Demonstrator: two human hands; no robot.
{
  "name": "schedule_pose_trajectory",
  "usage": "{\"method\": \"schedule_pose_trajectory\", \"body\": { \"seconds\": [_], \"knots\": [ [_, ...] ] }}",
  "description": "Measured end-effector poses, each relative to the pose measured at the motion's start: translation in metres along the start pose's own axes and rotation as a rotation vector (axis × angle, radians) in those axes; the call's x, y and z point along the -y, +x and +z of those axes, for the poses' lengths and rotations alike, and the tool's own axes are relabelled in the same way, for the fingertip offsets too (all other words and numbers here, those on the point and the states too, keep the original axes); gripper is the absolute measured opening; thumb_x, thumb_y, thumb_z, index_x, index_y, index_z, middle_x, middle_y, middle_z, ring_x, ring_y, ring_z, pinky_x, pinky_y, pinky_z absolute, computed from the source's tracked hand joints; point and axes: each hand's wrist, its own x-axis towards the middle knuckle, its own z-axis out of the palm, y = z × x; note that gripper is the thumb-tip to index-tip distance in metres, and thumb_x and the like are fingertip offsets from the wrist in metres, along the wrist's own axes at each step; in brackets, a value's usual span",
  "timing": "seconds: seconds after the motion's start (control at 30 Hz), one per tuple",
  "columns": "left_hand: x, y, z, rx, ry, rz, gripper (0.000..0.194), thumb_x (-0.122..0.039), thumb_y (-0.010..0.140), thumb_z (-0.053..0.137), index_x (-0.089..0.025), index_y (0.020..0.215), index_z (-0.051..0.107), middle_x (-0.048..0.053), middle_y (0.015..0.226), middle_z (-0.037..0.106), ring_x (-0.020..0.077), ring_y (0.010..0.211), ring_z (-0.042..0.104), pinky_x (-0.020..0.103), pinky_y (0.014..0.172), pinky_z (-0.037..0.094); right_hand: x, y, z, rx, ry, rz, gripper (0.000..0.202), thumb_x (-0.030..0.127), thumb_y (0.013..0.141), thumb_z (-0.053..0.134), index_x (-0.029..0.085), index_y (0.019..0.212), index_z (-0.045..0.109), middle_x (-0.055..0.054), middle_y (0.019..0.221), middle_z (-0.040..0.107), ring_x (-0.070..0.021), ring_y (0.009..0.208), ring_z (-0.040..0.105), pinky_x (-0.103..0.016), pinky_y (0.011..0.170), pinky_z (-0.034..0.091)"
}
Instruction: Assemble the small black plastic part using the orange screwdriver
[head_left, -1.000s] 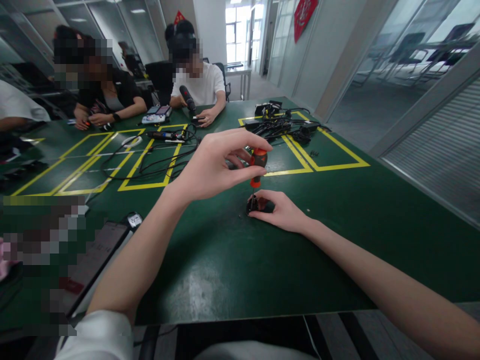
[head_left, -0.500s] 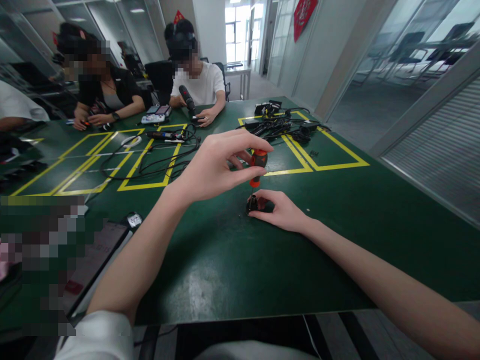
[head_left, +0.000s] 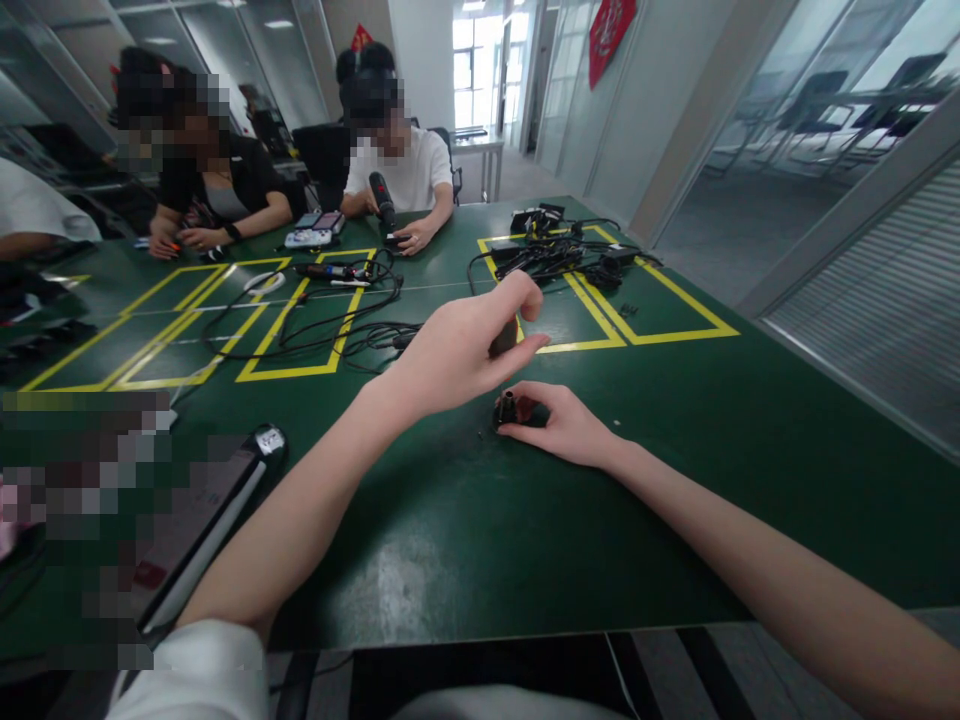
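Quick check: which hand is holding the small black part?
The right hand, low at the green table, pinches the small black part; the left hand is higher up, clear of it.

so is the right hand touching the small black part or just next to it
Touching. The head view shows it: the right hand grips the small black part, thumb tip against its near side.

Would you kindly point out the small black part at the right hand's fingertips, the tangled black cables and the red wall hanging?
Small black part (head_left: 507, 410): head view, on its visible middle.
Tangled black cables (head_left: 555, 254): head view, on their middle.
Red wall hanging (head_left: 610, 36): head view, on its front.
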Motion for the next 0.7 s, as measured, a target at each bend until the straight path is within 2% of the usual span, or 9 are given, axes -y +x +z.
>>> {"method": "schedule_pose_trajectory", "body": {
  "seconds": [0.13,0.27,0.43,0.57,0.7],
  "knots": [
    [-0.0042,0.0002,-0.0023,0.051,0.062,-0.016,0.016,-0.029,0.098,0.053,-0.018,0.108,0.055,-0.001,0.079,0.062,0.0128,0.066,0.058,0.025,0.062,0.042,0.0007,0.0003,0.0003,-0.002,-0.002,-0.005,0.024,0.036,0.083,0.074,0.018,0.098,0.066,-0.003,0.084,0.070,-0.0182,0.072,0.064,-0.033,0.069,0.053],
    [-0.0046,0.0010,-0.0060,0.054,0.038,0.051,0.023,-0.014,0.093,0.042,-0.016,0.109,0.058,0.008,0.100,0.066,0.0179,0.086,0.064,0.030,0.074,0.050,0.0013,0.0008,0.0003,-0.002,-0.015,-0.018,0.022,0.033,0.083,0.075,0.019,0.096,0.066,-0.002,0.082,0.069,-0.0174,0.070,0.063,-0.032,0.067,0.052],
    [-0.0027,0.0006,-0.0022,0.013,0.017,0.141,0.021,-0.015,0.095,0.048,-0.019,0.111,0.061,0.009,0.113,0.068,0.0184,0.102,0.067,0.030,0.083,0.054,0.0020,0.0006,0.0003,-0.004,-0.015,-0.012,0.021,0.035,0.083,0.074,0.019,0.094,0.066,-0.002,0.082,0.069,-0.0172,0.070,0.063,-0.031,0.067,0.052],
    [-0.0038,0.0001,-0.0031,0.020,0.015,0.142,0.022,-0.020,0.096,0.052,-0.019,0.115,0.064,0.008,0.111,0.070,0.0176,0.098,0.068,0.029,0.081,0.054,0.0011,0.0005,0.0005,-0.004,-0.017,-0.008,0.021,0.036,0.084,0.074,0.020,0.095,0.066,-0.002,0.081,0.069,-0.0175,0.070,0.063,-0.031,0.067,0.052],
    [-0.0054,0.0009,-0.0086,0.024,0.019,0.158,0.034,-0.013,0.095,0.045,-0.018,0.122,0.066,0.008,0.110,0.071,0.0178,0.097,0.068,0.030,0.083,0.054,0.0003,0.0007,0.0007,-0.005,-0.023,-0.016,0.023,0.036,0.083,0.074,0.019,0.097,0.067,-0.002,0.083,0.070,-0.0173,0.069,0.063,-0.031,0.067,0.052]
  ]
}}
